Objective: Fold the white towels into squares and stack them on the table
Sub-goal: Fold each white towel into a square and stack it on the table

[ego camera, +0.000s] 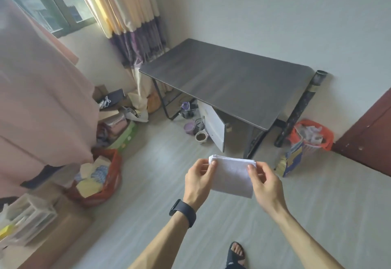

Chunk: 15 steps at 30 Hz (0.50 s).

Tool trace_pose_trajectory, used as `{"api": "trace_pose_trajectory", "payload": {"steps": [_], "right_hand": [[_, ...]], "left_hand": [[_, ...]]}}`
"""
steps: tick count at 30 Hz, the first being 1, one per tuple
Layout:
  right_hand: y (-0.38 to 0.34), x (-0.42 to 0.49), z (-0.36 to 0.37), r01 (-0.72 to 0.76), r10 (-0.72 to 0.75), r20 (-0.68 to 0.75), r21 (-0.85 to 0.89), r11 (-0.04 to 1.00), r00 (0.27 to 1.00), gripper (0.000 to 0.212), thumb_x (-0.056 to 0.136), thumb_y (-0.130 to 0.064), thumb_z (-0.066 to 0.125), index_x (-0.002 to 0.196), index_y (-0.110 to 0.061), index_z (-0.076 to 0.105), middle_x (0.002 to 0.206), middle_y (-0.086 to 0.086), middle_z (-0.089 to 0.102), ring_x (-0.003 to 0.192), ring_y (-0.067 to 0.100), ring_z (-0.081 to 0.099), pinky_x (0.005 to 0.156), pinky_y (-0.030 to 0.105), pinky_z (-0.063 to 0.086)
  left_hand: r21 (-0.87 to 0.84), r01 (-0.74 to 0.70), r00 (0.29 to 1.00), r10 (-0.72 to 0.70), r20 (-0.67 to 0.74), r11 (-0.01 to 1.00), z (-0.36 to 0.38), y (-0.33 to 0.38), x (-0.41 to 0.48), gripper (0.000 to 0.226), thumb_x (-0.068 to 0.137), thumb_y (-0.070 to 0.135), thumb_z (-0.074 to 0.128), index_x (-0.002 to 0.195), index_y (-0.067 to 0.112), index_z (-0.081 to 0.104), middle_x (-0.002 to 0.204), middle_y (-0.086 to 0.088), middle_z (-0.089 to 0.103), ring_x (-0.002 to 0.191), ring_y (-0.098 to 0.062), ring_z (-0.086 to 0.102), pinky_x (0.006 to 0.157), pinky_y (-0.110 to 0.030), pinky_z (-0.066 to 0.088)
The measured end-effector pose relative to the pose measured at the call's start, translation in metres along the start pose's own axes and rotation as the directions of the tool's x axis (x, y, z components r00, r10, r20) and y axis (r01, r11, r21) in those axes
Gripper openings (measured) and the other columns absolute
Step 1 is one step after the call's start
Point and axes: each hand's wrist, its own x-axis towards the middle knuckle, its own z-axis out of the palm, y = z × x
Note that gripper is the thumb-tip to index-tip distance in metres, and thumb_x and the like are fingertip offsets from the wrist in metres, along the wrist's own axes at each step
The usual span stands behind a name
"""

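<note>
A white towel, folded into a small rectangle, hangs in the air in front of me above the floor. My left hand, with a black band on its wrist, pinches the towel's upper left corner. My right hand pinches the upper right corner. The dark grey table stands ahead against the wall, well beyond the towel, and its top carries nothing.
A pink cloth hangs at the left. Red bags and boxes clutter the floor at the left. Under the table sit a white panel and small pots. An orange-lined bin and a black tube stand right of the table.
</note>
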Motion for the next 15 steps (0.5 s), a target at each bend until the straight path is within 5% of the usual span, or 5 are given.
{"api": "trace_pose_trajectory", "payload": {"steps": [8, 15], "right_hand": [[-0.024, 0.140, 0.060, 0.049, -0.045, 0.050, -0.089, 0.995, 0.998, 0.014, 0.100, -0.033, 0.052, 0.091, -0.024, 0.058, 0.069, -0.004, 0.062, 0.066, 0.009, 0.056, 0.060, 0.026, 0.045], [-0.024, 0.249, 0.113, 0.004, 0.005, 0.079, -0.114, 0.994, 0.997, 0.015, 0.099, -0.038, 0.053, 0.092, -0.025, 0.058, 0.083, -0.010, 0.065, 0.073, 0.007, 0.059, 0.064, 0.022, 0.046]], "left_hand": [[0.031, 0.052, 0.981, -0.046, -0.187, 0.998, 0.009, 0.015, 0.127, 0.021, 0.099, 0.048, 0.047, 0.092, 0.031, 0.056, 0.074, 0.012, 0.063, 0.059, -0.003, 0.055, 0.056, -0.023, 0.044], [0.035, 0.114, 0.982, -0.107, -0.157, 0.993, 0.005, 0.008, 0.248, 0.020, 0.101, 0.045, 0.045, 0.100, 0.028, 0.055, 0.077, 0.007, 0.063, 0.059, 0.002, 0.053, 0.053, -0.015, 0.038]]}}
